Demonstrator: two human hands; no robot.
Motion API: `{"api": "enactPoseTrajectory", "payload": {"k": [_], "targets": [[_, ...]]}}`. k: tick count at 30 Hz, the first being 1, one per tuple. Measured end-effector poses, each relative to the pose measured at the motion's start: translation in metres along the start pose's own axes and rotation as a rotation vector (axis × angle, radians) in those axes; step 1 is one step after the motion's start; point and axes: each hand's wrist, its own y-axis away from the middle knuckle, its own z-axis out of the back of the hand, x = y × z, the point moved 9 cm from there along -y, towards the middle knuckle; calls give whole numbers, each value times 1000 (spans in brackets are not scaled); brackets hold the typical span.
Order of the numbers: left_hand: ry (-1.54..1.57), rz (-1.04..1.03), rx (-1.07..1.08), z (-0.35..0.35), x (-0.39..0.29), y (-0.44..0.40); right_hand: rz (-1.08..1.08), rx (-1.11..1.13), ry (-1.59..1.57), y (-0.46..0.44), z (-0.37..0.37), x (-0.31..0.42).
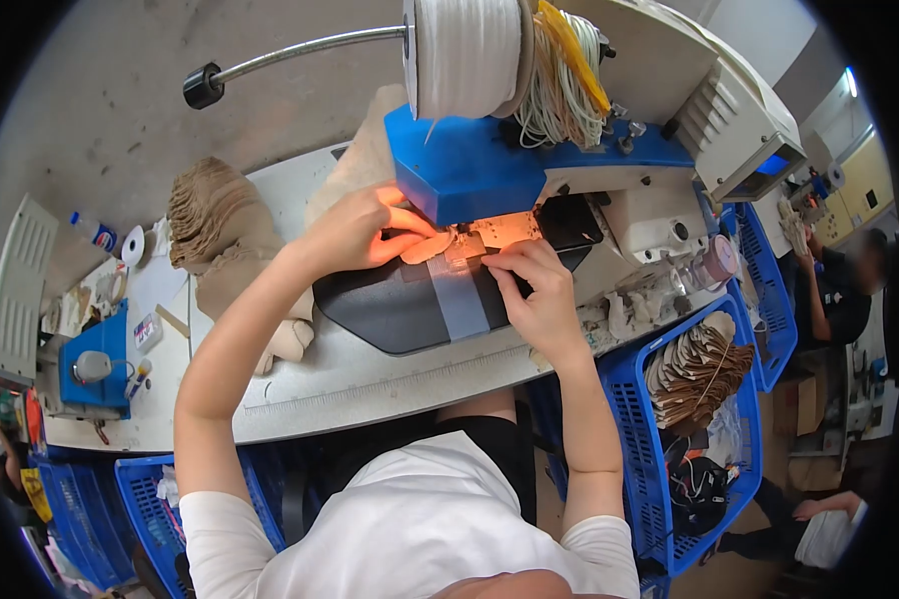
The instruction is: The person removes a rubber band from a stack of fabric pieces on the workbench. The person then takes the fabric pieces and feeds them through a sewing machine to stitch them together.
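Observation:
Under the lamp-lit head of a machine with a blue housing (pixel 464 165), a tan piece of fabric or leather (pixel 428 250) glows orange. My left hand (pixel 375 232) is closed at the left edge of this piece, thumb and fingers on it. My right hand (pixel 535 287) pinches the piece's right end, close to the machine's working point. A black bed plate (pixel 395 314) with a pale strip (pixel 461 304) lies beneath. The working point itself is partly hidden by the housing and my fingers.
Stacked tan pieces (pixel 220 215) sit left on the white table (pixel 360 394), which has a ruler scale near its front edge. A white spool (pixel 467 60) hangs above. Blue baskets (pixel 619 399) stand at the right, one holding more pieces (pixel 699 369). Other people (pixel 839 299) are at far right.

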Motion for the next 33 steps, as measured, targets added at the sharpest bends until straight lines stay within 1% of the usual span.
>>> {"api": "enactPoseTrajectory", "payload": {"k": [2, 11, 14, 17, 20, 23, 26, 29, 32, 33], "targets": [[12, 52, -15, 1, 1, 1, -8, -10, -8, 1, 0, -1], [-286, 69, -117, -1, -24, 12, 5, -15, 9, 1, -1, -1], [-356, 131, -133, -4, -33, 18, 0, -15, 4, 2, -1, -2], [-384, 151, -152, -5, -42, 21, 11, -15, 5, 2, -1, -2], [-477, 221, -55, -16, -41, 25, 16, -13, 11, 2, -1, -1], [-497, 177, -1, -18, -48, 25, 32, -21, 16, 3, 0, 0], [-487, 171, 137, -17, -48, 20, 24, -15, 12, 3, -1, -2], [-486, 66, 94, -10, -48, 18, 22, -15, 19, 3, -2, -2], [-485, -132, -35, -1, -53, 15, 23, -17, 21, 3, -1, -1], [-473, -114, -23, -1, -50, 14, 25, -16, 22, 3, -1, -1]]}}
